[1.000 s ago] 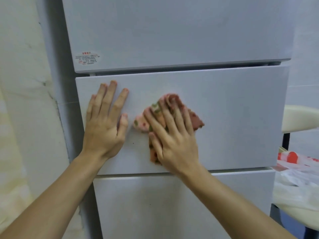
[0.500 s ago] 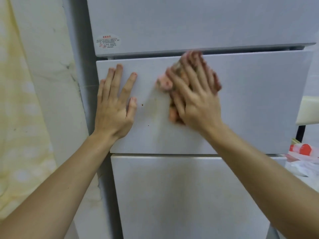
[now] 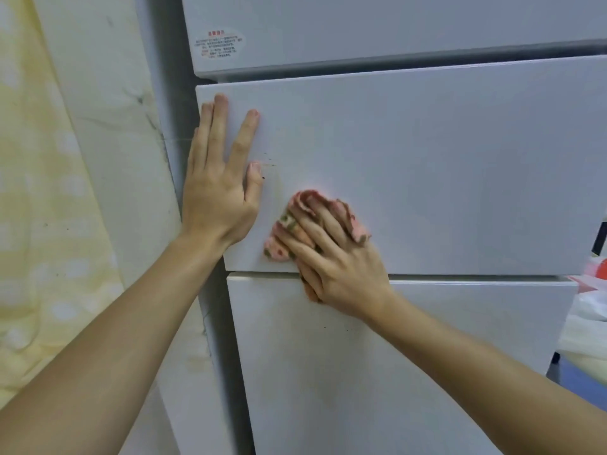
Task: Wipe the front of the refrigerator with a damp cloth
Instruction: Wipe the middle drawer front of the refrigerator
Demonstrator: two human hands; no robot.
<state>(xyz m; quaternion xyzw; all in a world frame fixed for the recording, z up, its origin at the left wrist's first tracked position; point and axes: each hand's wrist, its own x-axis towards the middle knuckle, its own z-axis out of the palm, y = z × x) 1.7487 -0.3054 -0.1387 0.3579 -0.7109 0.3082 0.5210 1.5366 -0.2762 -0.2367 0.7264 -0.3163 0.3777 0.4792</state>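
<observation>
Pink cloth [image 3: 303, 200] low on the left of the fridge's [image 3: 427, 316] middle drawer [image 3: 427, 159], at its bottom edge, flattened under the right hand [image 3: 335, 261], fingers straight. Left hand [image 3: 216, 192] spread flat on the drawer's left edge, just beside. Dark specks [image 3: 267, 159] near its thumb. Sticker [image 3: 219, 43] above. Yellow fabric [image 3: 33, 192] far left.

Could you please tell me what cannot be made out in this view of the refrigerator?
Head view:
Sticker print: too small and blurred to read.
Cloth: mostly covered by the right hand; dampness cannot be told.
Top door and bottom door: cut off by the frame edges.
Red and white item: cut off at the right edge.
</observation>
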